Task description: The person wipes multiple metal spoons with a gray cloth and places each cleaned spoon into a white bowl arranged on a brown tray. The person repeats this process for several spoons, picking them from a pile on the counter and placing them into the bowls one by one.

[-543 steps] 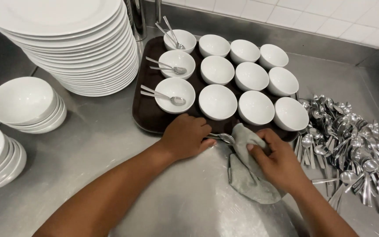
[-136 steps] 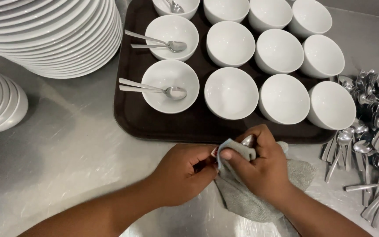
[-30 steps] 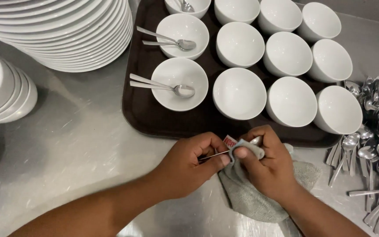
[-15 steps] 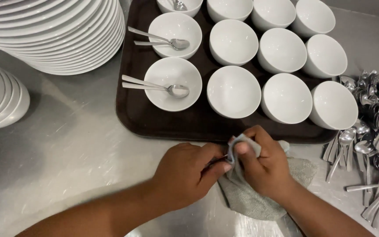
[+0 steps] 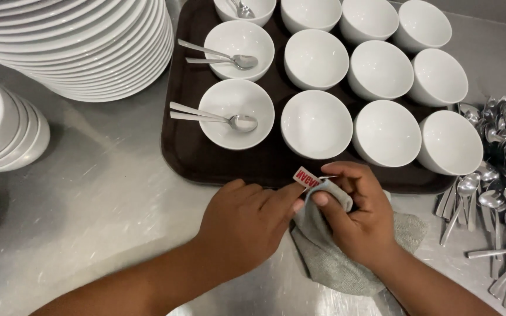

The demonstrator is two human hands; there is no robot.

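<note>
My right hand (image 5: 355, 219) grips a grey cloth (image 5: 338, 266) bunched round a spoon, just in front of the dark brown tray (image 5: 191, 152). A small red-and-white tag (image 5: 307, 177) sticks out of the cloth. My left hand (image 5: 247, 222) is pressed against the cloth, its fingers pinched on the spoon's handle, which is almost wholly hidden. On the tray stand several white bowls (image 5: 316, 123). The near-left bowl (image 5: 236, 114) holds two spoons (image 5: 218, 116), and so does the one behind it (image 5: 238, 42).
A heap of loose spoons (image 5: 499, 175) lies on the steel counter (image 5: 101, 199) at the right. A tall stack of white plates (image 5: 71, 41) stands at the back left. Stacked white bowls (image 5: 1, 134) sit at the left edge.
A second ago the spoon's handle showed between my hands. My hands have since closed together, and the cloth and fingers now cover the handle.
</note>
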